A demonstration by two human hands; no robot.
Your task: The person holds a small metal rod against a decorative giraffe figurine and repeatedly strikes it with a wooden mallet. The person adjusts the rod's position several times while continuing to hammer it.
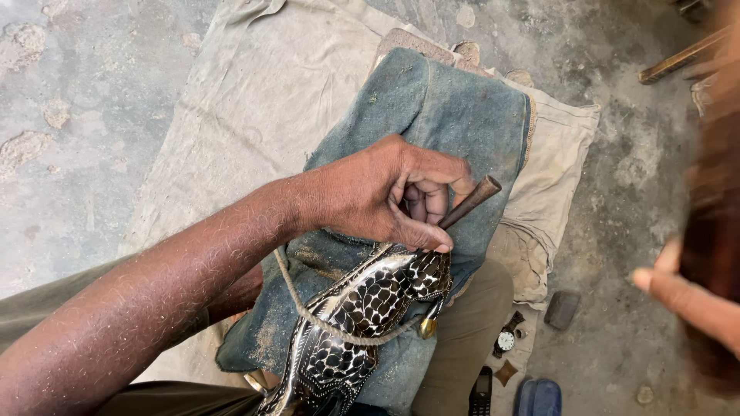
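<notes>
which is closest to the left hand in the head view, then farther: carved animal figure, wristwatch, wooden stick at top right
1. Carved animal figure, touching, just below the left hand.
2. Wristwatch, on the ground, lower right.
3. Wooden stick, far top right corner.

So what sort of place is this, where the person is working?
Probably a floor-level craft workshop, perhaps outdoors. The person sits on worn cloths spread over rough concrete ground, the left hand pressing a slim metal tool onto a black-and-white patterned carving in the lap.
</notes>
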